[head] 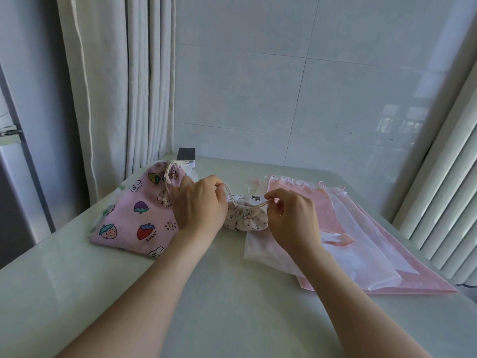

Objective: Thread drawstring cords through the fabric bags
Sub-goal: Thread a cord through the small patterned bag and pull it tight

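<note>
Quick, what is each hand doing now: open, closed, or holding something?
Left hand: closed, grips the left cord loop of the small cream bag.
Right hand: closed, pinches the right cord loop.

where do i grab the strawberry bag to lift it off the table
Probably the gathered neck of the strawberry bag, at its far end, coming from above. The cord cinches the fabric there into a narrow bunch a hand can close round; the rest spreads wide.

The left hand (200, 206) hides its own fingertips on the cord (229, 193) and the small bag's (245, 220) left end.
</note>
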The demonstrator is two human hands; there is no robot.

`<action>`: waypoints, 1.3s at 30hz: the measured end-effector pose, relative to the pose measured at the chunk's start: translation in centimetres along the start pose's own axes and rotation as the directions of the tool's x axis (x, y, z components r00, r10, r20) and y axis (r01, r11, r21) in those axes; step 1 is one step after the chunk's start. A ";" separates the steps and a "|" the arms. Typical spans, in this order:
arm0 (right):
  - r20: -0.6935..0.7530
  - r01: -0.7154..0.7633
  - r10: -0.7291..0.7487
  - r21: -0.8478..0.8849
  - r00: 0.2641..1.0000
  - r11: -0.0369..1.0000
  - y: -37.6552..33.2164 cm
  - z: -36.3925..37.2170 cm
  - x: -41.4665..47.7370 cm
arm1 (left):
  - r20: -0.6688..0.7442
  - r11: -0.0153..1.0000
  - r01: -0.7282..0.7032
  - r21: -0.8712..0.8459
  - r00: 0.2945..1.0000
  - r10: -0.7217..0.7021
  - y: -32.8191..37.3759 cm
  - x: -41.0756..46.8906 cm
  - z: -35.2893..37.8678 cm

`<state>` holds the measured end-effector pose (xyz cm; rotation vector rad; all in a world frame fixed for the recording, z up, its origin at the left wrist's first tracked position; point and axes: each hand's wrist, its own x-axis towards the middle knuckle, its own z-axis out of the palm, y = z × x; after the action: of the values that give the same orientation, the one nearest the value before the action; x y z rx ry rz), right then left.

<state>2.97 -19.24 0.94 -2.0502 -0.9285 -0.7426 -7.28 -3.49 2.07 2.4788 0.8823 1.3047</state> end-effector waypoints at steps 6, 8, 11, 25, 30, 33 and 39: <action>-0.049 -0.007 0.009 0.046 0.999 0.999 -0.2 -0.1 -0.1 | 0.028 0.998 -0.034 0.062 0.999 0.033 -0.3 -0.1 0.3; -0.072 0.023 -0.017 0.081 0.997 0.996 -0.2 -0.1 -0.1 | 0.018 0.999 -0.028 0.033 0.999 0.027 -0.5 0.0 0.3; -0.058 0.064 -0.055 0.160 0.997 0.985 -0.7 -0.1 -0.1 | 0.055 0.993 0.062 -0.100 0.997 -0.057 0.0 0.1 -0.4; 0.349 -0.265 0.122 0.397 0.929 0.879 -2.4 -0.6 -0.6 | 0.446 0.772 0.356 -0.526 0.889 -0.105 1.1 0.0 0.4; 0.484 -0.525 0.291 0.465 0.825 0.713 -2.9 -1.3 -0.6 | 0.545 0.624 0.507 -0.595 0.825 -0.152 0.9 -0.2 1.4; 0.488 -0.589 0.356 0.496 0.797 0.638 -2.6 -1.3 -0.4 | 0.581 0.487 0.596 -0.638 0.788 -0.203 1.3 0.2 1.2; 0.539 -0.653 0.376 0.553 0.754 0.517 -2.0 -0.7 -0.3 | 0.558 0.431 0.548 -0.717 0.822 -0.115 1.4 0.4 1.2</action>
<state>1.09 -18.95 1.90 -1.5851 -0.5609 0.3408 -5.62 -4.23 2.27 1.5240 0.3949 0.6896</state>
